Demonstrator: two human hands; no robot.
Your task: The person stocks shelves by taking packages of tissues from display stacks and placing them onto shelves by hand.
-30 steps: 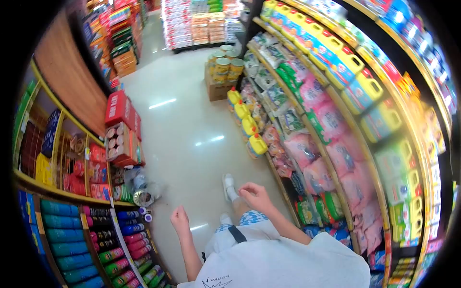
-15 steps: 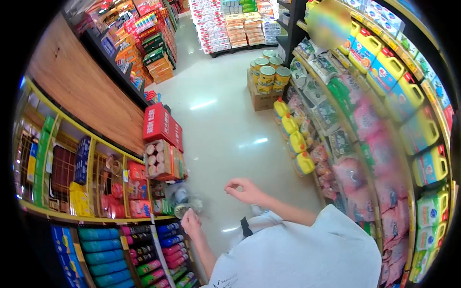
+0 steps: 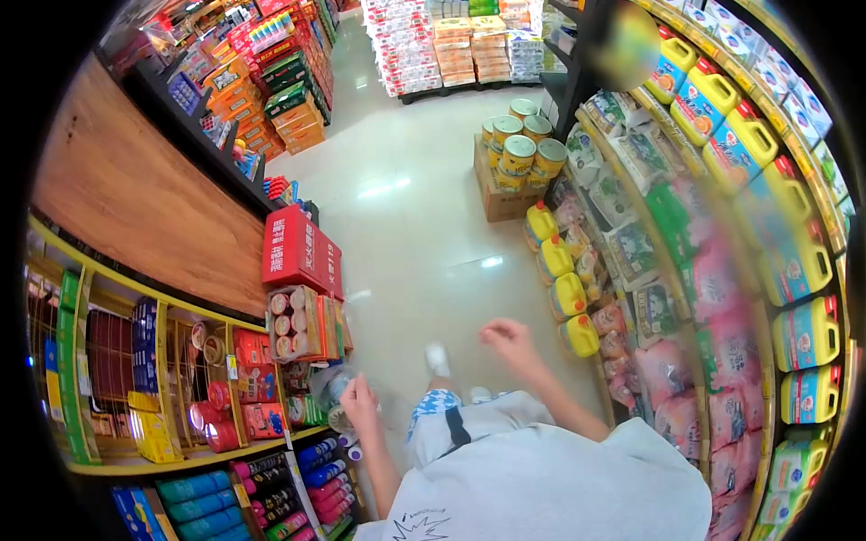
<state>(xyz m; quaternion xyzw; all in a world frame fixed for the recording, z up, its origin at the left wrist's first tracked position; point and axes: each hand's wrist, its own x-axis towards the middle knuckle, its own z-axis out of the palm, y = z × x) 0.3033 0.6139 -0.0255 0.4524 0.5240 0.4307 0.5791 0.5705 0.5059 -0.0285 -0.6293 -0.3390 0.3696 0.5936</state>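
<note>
Closed in a fist at the left, my left hand (image 3: 361, 403) grips the top of a clear plastic bag (image 3: 334, 383). The bag hangs beside the low shelf; pale and bluish things show through it, but I cannot make out what they are. My right hand (image 3: 510, 343) is out over the aisle floor, blurred, with its fingers loosely bent and nothing visible in them. It is nearest to the yellow jugs (image 3: 578, 334) on the right but does not touch them.
Shelves with packs and bottles line both sides. A red box (image 3: 302, 248) and a shrink-wrapped pack of jars (image 3: 293, 323) stand at the left edge. Cans (image 3: 518, 156) sit on a carton (image 3: 507, 200) ahead right. Stacked packs (image 3: 406, 50) stand farther along the floor (image 3: 415, 234).
The view has shifted forward along the aisle, and a shoe now shows ahead. My right hand has swung right and slightly up in view. My left hand still holds the bag.
</note>
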